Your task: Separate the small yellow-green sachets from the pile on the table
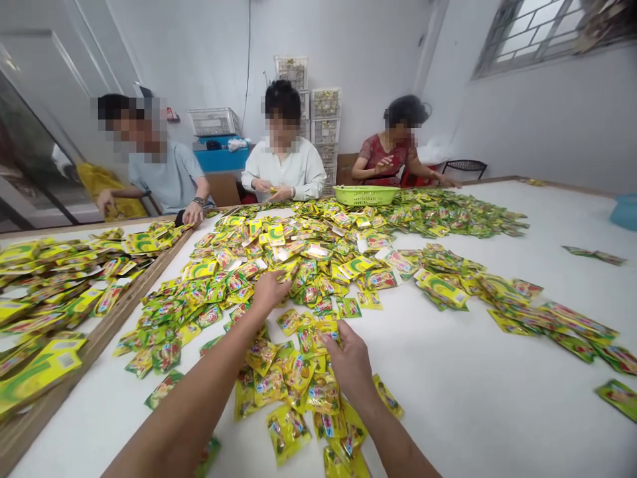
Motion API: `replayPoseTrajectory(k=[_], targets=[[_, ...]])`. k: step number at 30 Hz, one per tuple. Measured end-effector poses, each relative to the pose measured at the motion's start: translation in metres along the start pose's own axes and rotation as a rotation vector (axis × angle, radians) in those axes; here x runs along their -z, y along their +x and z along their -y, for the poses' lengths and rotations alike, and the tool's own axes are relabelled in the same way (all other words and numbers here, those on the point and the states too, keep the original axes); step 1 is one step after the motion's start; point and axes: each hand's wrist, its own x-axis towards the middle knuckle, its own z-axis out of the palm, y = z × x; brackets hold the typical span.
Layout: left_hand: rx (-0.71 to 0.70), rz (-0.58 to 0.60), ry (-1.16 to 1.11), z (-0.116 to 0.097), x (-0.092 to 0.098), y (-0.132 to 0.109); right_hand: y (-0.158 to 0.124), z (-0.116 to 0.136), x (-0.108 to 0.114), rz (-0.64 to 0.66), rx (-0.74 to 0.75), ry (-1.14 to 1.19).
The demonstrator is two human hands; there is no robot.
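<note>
My left hand (271, 290) reaches over the near edge of the big pile, its fingers closed around a yellow packet (289, 269) that they partly hide. Lower and to the right, my right hand (351, 358) pinches a small yellow packet (326, 327) between thumb and fingers. Beneath both hands spreads a heap of yellow sealed packets (301, 372), some overlapping. Green packets (164, 355) lie loosely to the left of my left forearm. Flat yellow cartons (276, 234) are mixed into the pile beyond my left hand.
A wooden strip (114, 302) separates more yellow cartons (42, 372) at the left. Three people sit across the white table (472, 385). A green basket (365, 195) stands by the far edge. Rows of packets (542, 315) extend rightward; a blue container (624, 212) is at far right.
</note>
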Motion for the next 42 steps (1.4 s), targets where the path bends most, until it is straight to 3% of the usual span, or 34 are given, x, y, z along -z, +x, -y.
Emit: replayPoseTrajectory(k=[6, 8, 10, 13, 16, 19, 21, 23, 27, 34, 39, 42], targets=[[0.009, -0.077, -0.192, 0.02, 0.06, -0.074, -0.002, 0.004, -0.002, 0.125, 0.069, 0.057], [-0.012, -0.043, -0.316, 0.026, 0.074, -0.096, -0.002, 0.002, -0.003, 0.185, 0.103, 0.098], [-0.016, 0.063, -0.458, 0.028, 0.08, -0.114, -0.003, 0.002, -0.005, 0.254, 0.137, 0.12], [0.026, 0.285, -0.673, 0.029, 0.068, -0.137, -0.007, 0.003, -0.009, 0.35, 0.133, 0.075], [0.011, 0.413, -0.894, 0.03, 0.038, -0.154, -0.011, 0.001, -0.012, 0.384, 0.076, 0.028], [0.01, 0.329, -1.035, 0.035, 0.012, -0.161, -0.008, -0.004, -0.012, 0.35, 0.045, 0.049], [0.04, 0.24, -1.038, 0.039, 0.005, -0.161, -0.003, -0.004, -0.008, 0.287, 0.04, 0.116], [0.03, 0.226, -0.955, 0.042, 0.005, -0.159, 0.002, -0.001, -0.003, 0.196, 0.044, 0.245], [-0.021, 0.341, -0.791, 0.043, 0.01, -0.162, 0.008, 0.006, 0.007, 0.025, 0.097, 0.377], [0.097, 0.36, -0.981, 0.038, 0.018, -0.167, 0.006, 0.007, 0.012, 0.208, 0.153, 0.115], [0.091, 0.456, -0.992, 0.044, 0.023, -0.168, 0.006, 0.011, 0.012, 0.129, 0.147, 0.251], [0.103, 0.407, -1.005, 0.043, 0.025, -0.169, 0.004, 0.01, 0.01, 0.144, 0.138, 0.241]])
